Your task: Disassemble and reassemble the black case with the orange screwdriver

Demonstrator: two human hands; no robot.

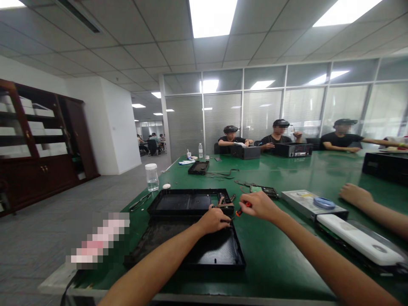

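A black plastic casing lies opened flat in front of me, its upper half and its lower half joined edge to edge. My right hand is closed around the red and black handle of a screwdriver, held by the casing's right side. The tool points down and left toward my left hand. Over the right end of the seam, the fingers of that left hand are pinched together; what they grip is too small to make out. Coloured ribbon wires lie in the upper half's right corner, just beyond my fingers.
Left stand a lidded clear jar, a white lid and glasses. Right are a metal box with blue tape, a white device and another person's arm. People sit at the far side.
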